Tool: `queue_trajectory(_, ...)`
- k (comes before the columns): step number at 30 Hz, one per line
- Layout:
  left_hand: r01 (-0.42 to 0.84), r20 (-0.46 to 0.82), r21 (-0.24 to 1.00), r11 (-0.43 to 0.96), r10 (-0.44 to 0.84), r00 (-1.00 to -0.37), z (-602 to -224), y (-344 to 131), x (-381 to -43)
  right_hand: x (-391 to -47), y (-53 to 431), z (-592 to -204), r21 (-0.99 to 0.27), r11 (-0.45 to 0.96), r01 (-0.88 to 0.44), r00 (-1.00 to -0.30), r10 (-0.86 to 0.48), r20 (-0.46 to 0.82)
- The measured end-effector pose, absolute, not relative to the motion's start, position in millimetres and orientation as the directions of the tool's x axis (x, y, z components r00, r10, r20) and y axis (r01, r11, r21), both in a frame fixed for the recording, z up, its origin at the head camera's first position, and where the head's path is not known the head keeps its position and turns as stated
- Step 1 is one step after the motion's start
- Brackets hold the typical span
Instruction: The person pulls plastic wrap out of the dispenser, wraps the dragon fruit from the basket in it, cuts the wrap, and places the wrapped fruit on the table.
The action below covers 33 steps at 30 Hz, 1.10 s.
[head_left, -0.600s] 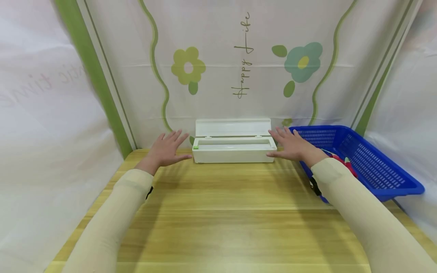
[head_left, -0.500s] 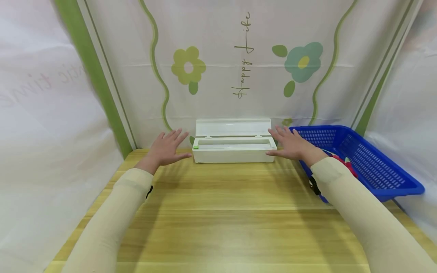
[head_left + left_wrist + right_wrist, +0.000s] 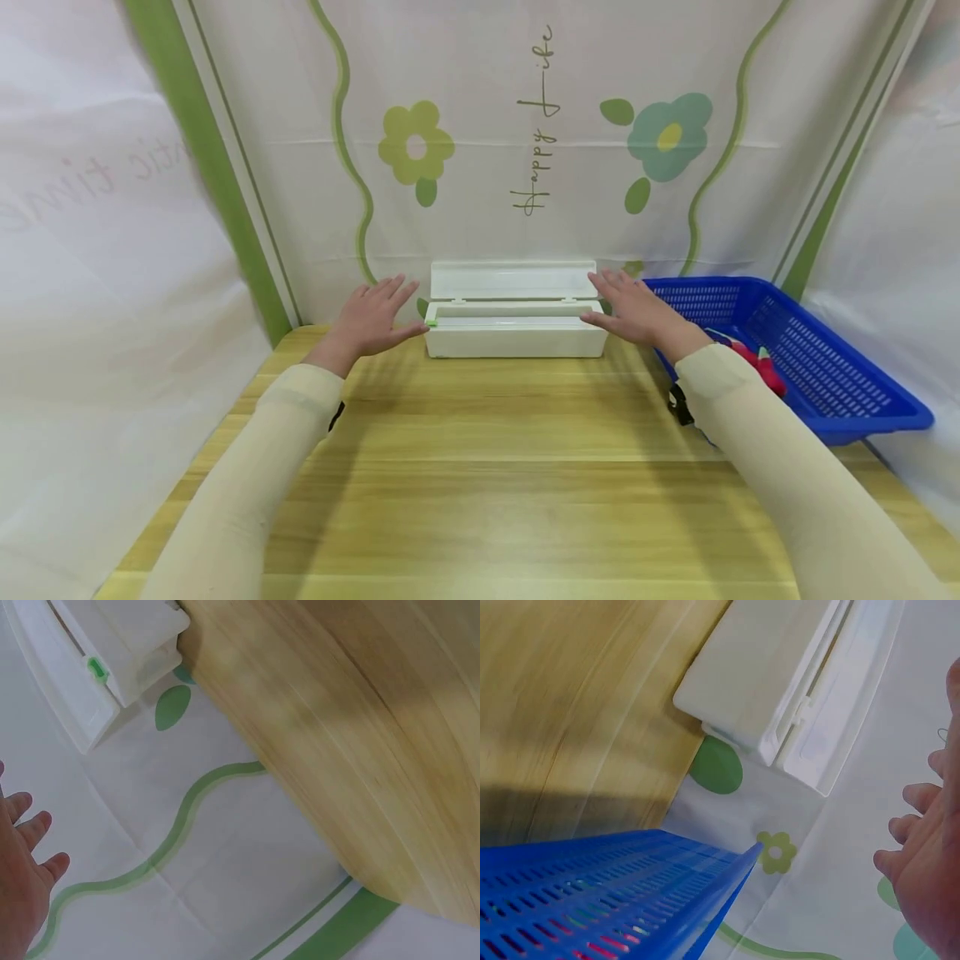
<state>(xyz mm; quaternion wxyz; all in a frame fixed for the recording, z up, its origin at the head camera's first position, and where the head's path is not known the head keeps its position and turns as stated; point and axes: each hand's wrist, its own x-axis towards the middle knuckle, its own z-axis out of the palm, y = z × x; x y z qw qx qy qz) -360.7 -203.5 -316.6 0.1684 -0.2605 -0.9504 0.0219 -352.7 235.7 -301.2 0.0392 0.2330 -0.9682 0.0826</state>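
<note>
A long white plastic-wrap dispenser [image 3: 517,343] stands at the table's back edge with its hinged lid [image 3: 513,280] raised. A small green slider [image 3: 432,323] sits at the left end of its rail. My left hand [image 3: 369,321] hovers by that left end, fingers spread, thumb tip overlapping the corner in the head view. On the other side my right hand [image 3: 633,310] is spread too, with its thumb and fingertips overlapping the dispenser's right end. Neither hand holds anything. In the wrist views both the left hand [image 3: 21,881] and the right hand [image 3: 930,855] appear apart from the dispenser.
A blue plastic basket [image 3: 840,358] stands at the right of the wooden table [image 3: 510,467], under the right forearm, with red and green items [image 3: 765,375] inside. A printed white curtain [image 3: 480,225] hangs right behind the dispenser, and more fabric encloses both sides.
Both hands have moved slightly inward, the left one to the right and the right one to the left, so their thumbs now overlap the dispenser's ends. The dispenser stays in place.
</note>
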Motion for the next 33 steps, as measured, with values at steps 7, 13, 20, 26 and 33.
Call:
queue_trajectory(7, 0.502, 0.329, -0.091, 0.86, 0.502, -0.8, -318.2, -192.6, -363.7, -355.9, 230.7, -306.1, -0.149, 0.871, -0.468, -0.881, -0.444, 0.165)
queue_trajectory(13, 0.521, 0.354, -0.071, 0.851, 0.509, -0.784, -325.3, -183.8, -368.9, -358.7, 225.2, -311.3, -0.15, 0.864, -0.481, -0.87, -0.45, 0.2)
queue_trajectory(20, 0.521, 0.351, -0.057, 0.851, 0.506, -0.788, -332.4, -174.1, -373.6, -364.3, 221.7, -320.0, -0.165, 0.857, -0.489, -0.86, -0.442, 0.254)
queue_trajectory(26, 0.55, 0.362, -0.08, 0.831, 0.538, -0.761, -338.4, -167.6, -375.6, -370.6, 219.7, -332.9, -0.174, 0.853, -0.491, -0.843, -0.416, 0.34)
queue_trajectory(33, 0.574, 0.358, -0.078, 0.815, 0.561, -0.747, -349.6, -158.7, -379.9, -380.4, 218.5, -347.8, -0.18, 0.845, -0.504, -0.829, -0.416, 0.373)
